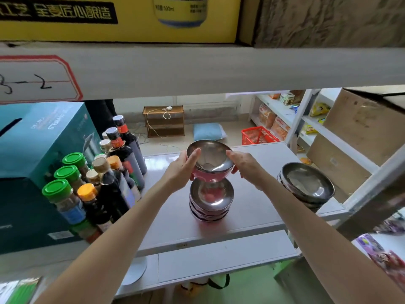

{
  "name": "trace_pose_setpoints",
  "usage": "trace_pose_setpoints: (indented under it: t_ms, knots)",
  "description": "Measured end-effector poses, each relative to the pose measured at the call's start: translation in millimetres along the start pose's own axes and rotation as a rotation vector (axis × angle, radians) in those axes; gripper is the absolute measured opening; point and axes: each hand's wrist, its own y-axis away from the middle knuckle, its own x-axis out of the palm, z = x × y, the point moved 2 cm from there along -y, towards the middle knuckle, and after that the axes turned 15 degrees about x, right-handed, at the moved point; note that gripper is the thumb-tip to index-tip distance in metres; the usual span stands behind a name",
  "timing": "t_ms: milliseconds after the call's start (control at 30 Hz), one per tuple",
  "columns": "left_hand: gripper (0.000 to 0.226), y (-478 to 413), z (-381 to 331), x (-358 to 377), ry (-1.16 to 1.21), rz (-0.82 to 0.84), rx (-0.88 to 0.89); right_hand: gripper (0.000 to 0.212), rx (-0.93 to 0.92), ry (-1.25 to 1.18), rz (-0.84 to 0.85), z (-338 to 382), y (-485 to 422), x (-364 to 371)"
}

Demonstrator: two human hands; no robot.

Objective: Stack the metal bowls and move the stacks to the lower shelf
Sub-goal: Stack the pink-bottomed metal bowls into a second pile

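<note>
Both hands hold 1 metal bowl (pixel 210 157) in the air above the middle of a white shelf (pixel 258 207). The left hand (pixel 182 166) clasps the bowl's left side, its thumb lying over the rim and the fingers curled under the outer wall. The right hand (pixel 245 164) grips the right side the same way, thumb on the rim and fingers tucked beneath. The bowl is tipped a little so that its shiny inside faces the camera.

Directly under it, on the shelf, stands a stack of bowls (pixel 210 201) nested one inside another (the exact count is hard to read from the overlapping rims). The held bowl hangs just above the top of this stack; whether its base touches the top bowl cannot be told. A second stack of bowls (pixel 306 185) sits well to the right, near the shelf's right edge and beside a slanted metal post (pixel 372 187).

On the left part of the shelf stands a crowd of dark sauce bottles (pixel 122 154) and jars with green lids (pixel 70 174), with a big teal box (pixel 37 163) behind them at the far left. Overhead runs the pale front edge of the upper shelf (pixel 219 69), bearing a red-bordered label (pixel 37 77), and a yellow carton (pixel 122 18) rests on top of it. In the background lie a red basket (pixel 257 135) and a blue cushion (pixel 208 131) on the floor.
</note>
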Motion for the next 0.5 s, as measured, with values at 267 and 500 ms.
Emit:
trace_pose_setpoints:
  t_ms: [267, 500]
  knots:
    - [0.091, 39, 5, 20, -0.262, -0.020, -0.003, 0.041, -0.002, 0.100, -0.050, -25, 31, 12]
    - [0.094, 50, 22, 34, -0.437, 0.041, -0.051, 0.041, 0.067, 0.184, -0.088, -40, 33, 20]
